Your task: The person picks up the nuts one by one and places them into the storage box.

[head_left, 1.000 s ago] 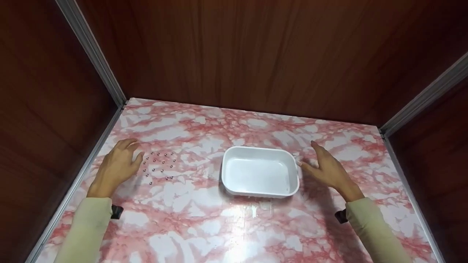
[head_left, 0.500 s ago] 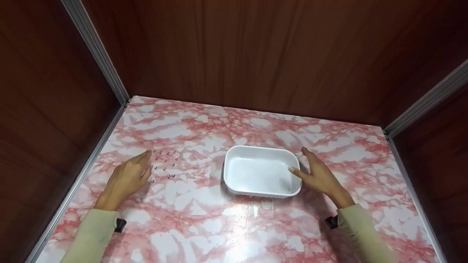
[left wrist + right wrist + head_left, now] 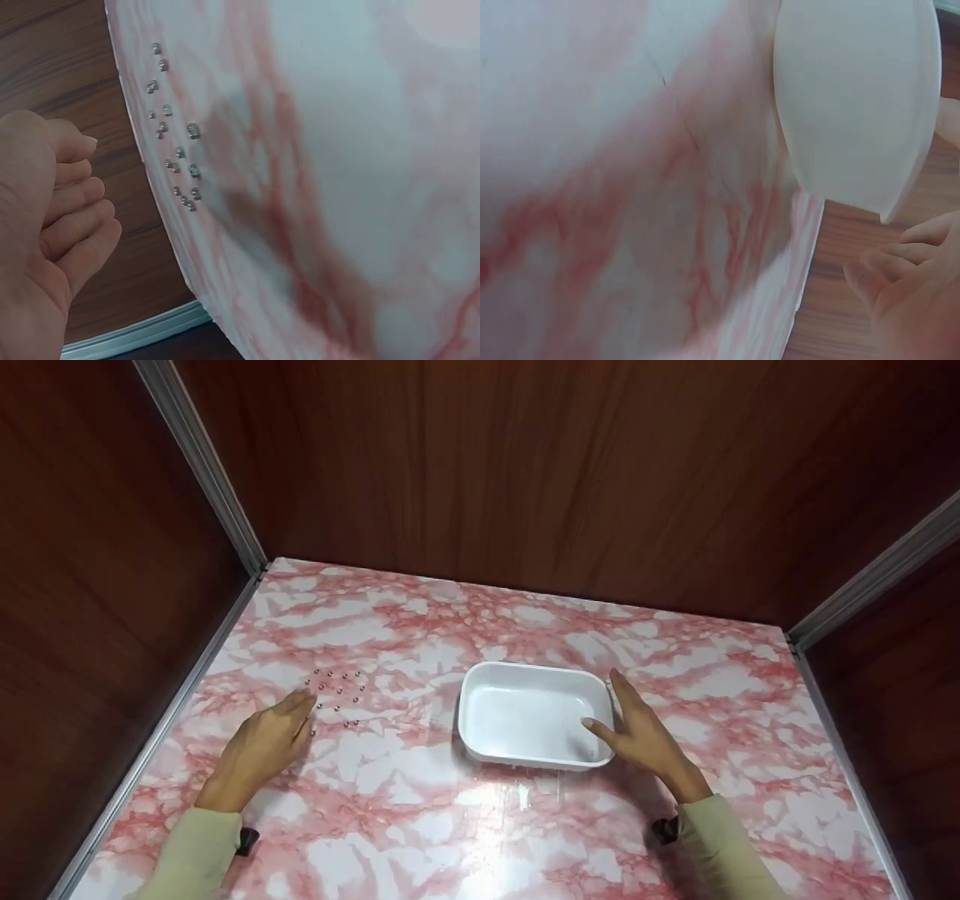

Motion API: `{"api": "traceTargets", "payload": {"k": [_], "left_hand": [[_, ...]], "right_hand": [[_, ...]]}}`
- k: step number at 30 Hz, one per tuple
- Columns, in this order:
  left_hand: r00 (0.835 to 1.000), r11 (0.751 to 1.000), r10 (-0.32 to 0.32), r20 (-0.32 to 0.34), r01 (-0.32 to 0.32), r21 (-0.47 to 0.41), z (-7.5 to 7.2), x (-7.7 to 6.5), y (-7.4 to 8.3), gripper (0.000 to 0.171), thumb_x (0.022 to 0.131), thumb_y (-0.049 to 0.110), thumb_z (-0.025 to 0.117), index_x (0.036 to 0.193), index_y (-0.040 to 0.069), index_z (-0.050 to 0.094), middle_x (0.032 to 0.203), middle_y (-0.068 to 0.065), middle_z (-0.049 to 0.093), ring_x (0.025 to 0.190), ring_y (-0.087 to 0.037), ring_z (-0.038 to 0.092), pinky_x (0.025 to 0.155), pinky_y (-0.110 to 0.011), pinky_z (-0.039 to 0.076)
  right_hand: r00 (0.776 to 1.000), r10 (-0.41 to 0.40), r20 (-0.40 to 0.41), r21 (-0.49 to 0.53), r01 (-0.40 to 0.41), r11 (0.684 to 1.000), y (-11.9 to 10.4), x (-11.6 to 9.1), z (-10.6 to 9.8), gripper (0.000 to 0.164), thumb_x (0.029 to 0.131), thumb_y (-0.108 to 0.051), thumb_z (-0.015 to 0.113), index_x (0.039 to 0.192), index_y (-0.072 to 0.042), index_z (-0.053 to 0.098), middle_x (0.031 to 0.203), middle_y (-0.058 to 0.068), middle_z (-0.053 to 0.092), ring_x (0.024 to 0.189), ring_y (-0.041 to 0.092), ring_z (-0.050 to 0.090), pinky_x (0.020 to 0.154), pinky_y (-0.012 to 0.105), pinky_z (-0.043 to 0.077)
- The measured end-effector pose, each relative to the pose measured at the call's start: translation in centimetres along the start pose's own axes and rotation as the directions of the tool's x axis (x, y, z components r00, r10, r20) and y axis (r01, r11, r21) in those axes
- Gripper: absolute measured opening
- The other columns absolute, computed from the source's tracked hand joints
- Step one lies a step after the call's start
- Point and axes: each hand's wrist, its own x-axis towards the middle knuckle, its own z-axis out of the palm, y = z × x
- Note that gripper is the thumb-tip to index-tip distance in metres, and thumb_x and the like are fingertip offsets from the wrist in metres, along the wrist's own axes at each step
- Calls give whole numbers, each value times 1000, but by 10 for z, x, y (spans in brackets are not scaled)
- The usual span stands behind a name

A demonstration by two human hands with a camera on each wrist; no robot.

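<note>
Head view: white rectangular tub (image 3: 517,716) on tabletop (image 3: 405,765), mouth up, long axis near nine-to-three; silvery balls (image 3: 340,691) at its nine o'clock. Left hand (image 3: 266,742) by balls, right hand (image 3: 646,739) at three o'clock: both grips relaxed.

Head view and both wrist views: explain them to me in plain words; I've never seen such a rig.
No machine: the left grip and right grip are a person's bare hands. The wide picture comes from a camera worn on the head; the other two, from one on each wrist. On the pink-and-white surface are small shiny balls and a white container. The left grip is beside the balls; the right grip's thumb extends over the container's rim. Nothing seems held.
</note>
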Motion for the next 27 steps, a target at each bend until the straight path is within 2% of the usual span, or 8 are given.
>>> {"api": "traceTargets", "payload": {"k": [3, 6, 14, 19, 22, 25, 27], "left_hand": [[1000, 999, 2, -3, -1, 32, 3, -4, -2, 30, 96, 5, 70, 123, -8, 72, 129, -28, 72, 110, -47, 73, 81, -56, 63], [1000, 998, 13, -5, -13, 55, 6, -8, -3, 26, 95, 5, 71, 119, -6, 73, 126, -26, 74, 100, -46, 76, 74, -55, 64], [998, 997, 65, -9, -64, 49, 13, -12, 1, 29, 92, 0, 73, 120, -9, 71, 122, -26, 74, 83, -42, 77, 65, -46, 64], [993, 991, 116, -8, -115, 72, 17, -14, 2, 19, 92, -1, 74, 110, -5, 71, 114, -18, 75, 71, -34, 75, 58, -40, 62], [991, 988, 134, -6, -133, 83, 18, -17, 1, 11, 91, 0, 74, 101, 0, 70, 109, -13, 76, 63, -28, 71, 54, -37, 59], [991, 986, 135, 3, -135, 97, 20, -20, 1, 7, 91, 0, 73, 94, 4, 69, 103, -7, 77, 53, -20, 61, 48, -35, 55], [990, 984, 144, 8, -144, 105, 22, -22, 0, 11, 92, -1, 72, 87, 6, 65, 91, -3, 74, 48, -10, 48, 44, -30, 47]], "right_hand": [[1000, -7, 0, 0, 7, 1000, -3, 0, 4, 106, 96, -54, 71, 166, 3, 15, 174, 26, 17, 162, 45, 20, 129, 63, 24], [1000, -9, 2, 2, 9, 1000, -4, -1, 8, 105, 97, -52, 71, 166, 5, 16, 175, 26, 15, 162, 44, 18, 130, 63, 23], [1000, -5, 1, -10, 5, 1000, -3, -3, 12, 101, 101, -54, 65, 166, 4, 13, 176, 25, 11, 163, 43, 16, 130, 62, 22], [1000, -15, -15, -15, 14, 1000, -4, -4, 16, 95, 104, -51, 60, 166, 4, 13, 176, 24, 11, 163, 42, 17, 130, 61, 23], [999, -31, -19, -24, 31, 999, -7, -5, 17, 91, 106, -49, 58, 166, 4, 14, 175, 25, 13, 162, 41, 19, 129, 61, 25], [999, -40, -11, -42, 40, 998, -10, -7, 18, 88, 107, -50, 55, 166, 3, 15, 176, 23, 13, 163, 39, 21, 129, 60, 27], [999, -42, -3, -57, 42, 997, -11, -7, 17, 87, 108, -51, 53, 166, 2, 15, 176, 22, 13, 163, 38, 21, 129, 59, 28]]}}
